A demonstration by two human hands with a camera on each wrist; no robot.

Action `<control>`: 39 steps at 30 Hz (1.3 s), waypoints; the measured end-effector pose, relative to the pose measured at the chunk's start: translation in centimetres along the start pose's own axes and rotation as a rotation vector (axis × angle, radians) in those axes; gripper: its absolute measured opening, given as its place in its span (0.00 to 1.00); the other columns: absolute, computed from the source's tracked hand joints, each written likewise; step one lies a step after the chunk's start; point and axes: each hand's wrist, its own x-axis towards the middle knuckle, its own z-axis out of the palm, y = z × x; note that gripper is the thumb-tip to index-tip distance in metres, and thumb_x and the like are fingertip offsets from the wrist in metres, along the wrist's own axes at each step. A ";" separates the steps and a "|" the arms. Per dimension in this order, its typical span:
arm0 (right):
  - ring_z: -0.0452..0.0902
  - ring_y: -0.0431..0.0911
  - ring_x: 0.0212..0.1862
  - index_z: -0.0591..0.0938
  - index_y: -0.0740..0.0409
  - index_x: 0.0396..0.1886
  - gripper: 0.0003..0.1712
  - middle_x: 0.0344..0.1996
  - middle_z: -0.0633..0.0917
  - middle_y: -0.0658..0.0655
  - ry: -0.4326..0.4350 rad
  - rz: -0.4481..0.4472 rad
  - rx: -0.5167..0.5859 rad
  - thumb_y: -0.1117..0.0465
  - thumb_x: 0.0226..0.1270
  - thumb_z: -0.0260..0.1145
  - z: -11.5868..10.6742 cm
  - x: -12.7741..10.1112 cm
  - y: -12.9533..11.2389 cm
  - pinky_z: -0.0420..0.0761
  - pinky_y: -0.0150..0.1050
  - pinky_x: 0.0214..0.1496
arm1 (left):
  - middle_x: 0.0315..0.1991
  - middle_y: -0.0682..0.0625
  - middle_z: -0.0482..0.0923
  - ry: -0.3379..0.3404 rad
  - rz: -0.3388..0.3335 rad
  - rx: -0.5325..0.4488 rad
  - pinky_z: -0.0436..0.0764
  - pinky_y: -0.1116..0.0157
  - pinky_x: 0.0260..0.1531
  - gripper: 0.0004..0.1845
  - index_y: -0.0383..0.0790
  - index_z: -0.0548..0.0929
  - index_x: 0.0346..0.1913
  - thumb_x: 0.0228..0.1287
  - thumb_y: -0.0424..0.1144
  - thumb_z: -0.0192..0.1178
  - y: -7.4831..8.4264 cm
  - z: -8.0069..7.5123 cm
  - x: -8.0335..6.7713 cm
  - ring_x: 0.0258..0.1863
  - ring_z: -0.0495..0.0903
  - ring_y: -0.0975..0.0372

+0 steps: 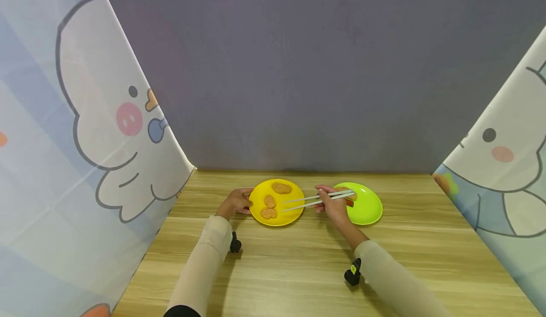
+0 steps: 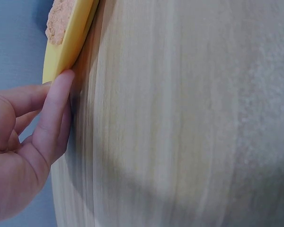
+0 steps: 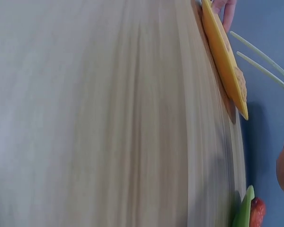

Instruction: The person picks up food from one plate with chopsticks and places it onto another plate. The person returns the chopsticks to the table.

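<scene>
My left hand (image 1: 236, 202) pinches the left rim of a yellow plate (image 1: 286, 219); in the left wrist view thumb and fingers (image 2: 49, 116) meet at its edge. Three golden-brown breaded pieces lie on this plate: a longer one (image 1: 281, 187) at the back, a small one (image 1: 269, 201) and a lobed one (image 1: 268, 213). My right hand (image 1: 336, 209) holds a pair of pale chopsticks (image 1: 298, 207), their tips apart over the yellow plate's right part with no food between them. In the right wrist view the chopsticks (image 3: 265, 72) stand above the plate.
Right of the yellow plate, partly behind my right hand, lies a bright green plate (image 1: 370, 209) with a breaded piece (image 1: 352, 197) and a red piece (image 1: 350, 203). A grey wall (image 1: 298, 94) rises behind the wooden table (image 1: 290, 269); cartoon-printed cloths flank both sides.
</scene>
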 end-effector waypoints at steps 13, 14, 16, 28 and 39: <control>0.89 0.55 0.27 0.78 0.76 0.59 0.20 0.37 0.84 0.67 -0.060 -0.005 0.003 0.63 0.79 0.59 1.9 0.1 0.6 0.85 0.32 0.19 | 0.57 0.34 0.78 -0.008 -0.006 -0.002 0.92 0.60 0.34 0.35 0.43 0.71 0.75 0.66 0.21 0.60 -0.2 -0.1 0.3 0.41 0.88 0.54; 0.89 0.54 0.27 0.78 0.77 0.59 0.20 0.37 0.84 0.69 -0.062 -0.005 0.003 0.63 0.79 0.59 2.0 0.2 0.7 0.85 0.32 0.19 | 0.57 0.34 0.78 -0.007 -0.009 -0.003 0.92 0.60 0.34 0.35 0.43 0.71 0.75 0.66 0.21 0.60 -0.1 -0.1 0.3 0.42 0.88 0.53; 0.88 0.51 0.25 0.77 0.79 0.60 0.21 0.36 0.84 0.71 -0.071 -0.006 0.009 0.63 0.79 0.59 2.2 0.2 0.8 0.85 0.33 0.19 | 0.58 0.34 0.77 -0.004 -0.011 0.001 0.92 0.61 0.34 0.35 0.43 0.71 0.75 0.66 0.21 0.60 -0.1 -0.1 0.2 0.42 0.88 0.53; 0.87 0.44 0.23 0.76 0.79 0.61 0.22 0.39 0.82 0.82 -0.115 -0.006 0.012 0.64 0.79 0.58 2.7 0.4 1.6 0.85 0.34 0.19 | 0.55 0.36 0.77 0.005 -0.018 0.007 0.92 0.62 0.34 0.35 0.43 0.71 0.75 0.66 0.20 0.60 0.0 0.0 0.2 0.42 0.88 0.54; 0.87 0.46 0.24 0.77 0.77 0.61 0.22 0.37 0.85 0.72 -0.100 0.027 -0.031 0.61 0.79 0.60 3.3 0.5 1.5 0.87 0.40 0.22 | 0.57 0.35 0.76 0.008 -0.010 0.013 0.92 0.62 0.35 0.34 0.44 0.71 0.75 0.67 0.21 0.60 0.3 0.1 -0.2 0.43 0.87 0.53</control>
